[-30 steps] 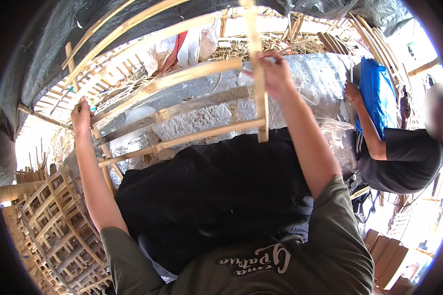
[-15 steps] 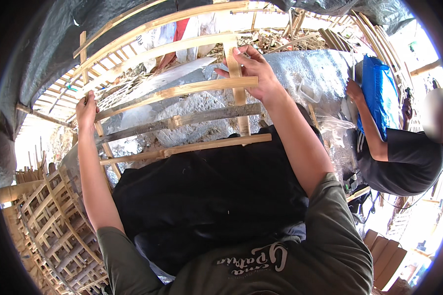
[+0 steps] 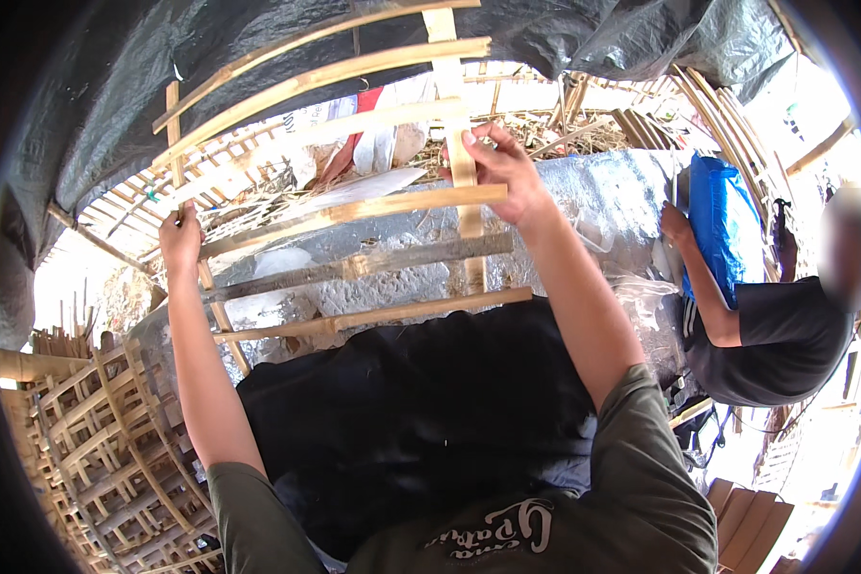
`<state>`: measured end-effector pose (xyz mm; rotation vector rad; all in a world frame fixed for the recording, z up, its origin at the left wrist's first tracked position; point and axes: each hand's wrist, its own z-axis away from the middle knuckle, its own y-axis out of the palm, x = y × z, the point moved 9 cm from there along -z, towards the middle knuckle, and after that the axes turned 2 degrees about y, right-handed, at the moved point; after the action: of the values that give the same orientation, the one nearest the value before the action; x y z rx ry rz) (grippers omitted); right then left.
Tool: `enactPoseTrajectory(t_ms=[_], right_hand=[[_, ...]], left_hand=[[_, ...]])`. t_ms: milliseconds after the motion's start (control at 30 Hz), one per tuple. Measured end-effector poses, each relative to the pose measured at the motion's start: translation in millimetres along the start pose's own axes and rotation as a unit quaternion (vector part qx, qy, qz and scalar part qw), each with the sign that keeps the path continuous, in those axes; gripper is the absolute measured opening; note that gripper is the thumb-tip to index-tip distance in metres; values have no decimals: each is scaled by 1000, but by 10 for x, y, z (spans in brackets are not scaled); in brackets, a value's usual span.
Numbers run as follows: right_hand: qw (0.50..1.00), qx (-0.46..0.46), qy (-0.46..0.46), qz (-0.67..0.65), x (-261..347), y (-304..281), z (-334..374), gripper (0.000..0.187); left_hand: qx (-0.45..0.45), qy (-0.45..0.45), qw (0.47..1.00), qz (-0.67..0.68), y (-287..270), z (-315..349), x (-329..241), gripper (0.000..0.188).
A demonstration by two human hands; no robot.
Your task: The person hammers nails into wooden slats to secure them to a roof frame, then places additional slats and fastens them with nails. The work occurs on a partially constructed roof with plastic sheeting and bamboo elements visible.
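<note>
Left hand point(image 3: 181, 239), right hand point(image 3: 513, 180) curled

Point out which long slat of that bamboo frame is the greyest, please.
The second slat up from the bottom of the bamboo frame: it is dull grey-brown, while the other long slats are lighter, tan to pale yellow.

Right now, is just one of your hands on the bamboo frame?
No, the left hand holds one side of the bamboo frame and the right hand the other.
</note>
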<state>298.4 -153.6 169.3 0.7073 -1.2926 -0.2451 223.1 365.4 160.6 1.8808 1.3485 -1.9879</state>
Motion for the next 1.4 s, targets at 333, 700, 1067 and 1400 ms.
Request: enactPoseTrajectory(t_ms=[333, 700, 1067, 1400], right_hand=[[1000, -12, 6, 10, -545, -221, 29, 20], [998, -17, 50, 26, -754, -135, 75, 15], [996, -38, 54, 61, -763, -213, 48, 42], [996, -28, 49, 66, -710, -204, 75, 40]], left_hand=[[-31, 33, 993, -105, -14, 23, 262, 44], [-51, 43, 978, -197, -257, -107, 507, 46], [-55, 44, 974, -215, -219, -38, 437, 48], [-54, 32, 965, -253, -192, 25, 374, 48]])
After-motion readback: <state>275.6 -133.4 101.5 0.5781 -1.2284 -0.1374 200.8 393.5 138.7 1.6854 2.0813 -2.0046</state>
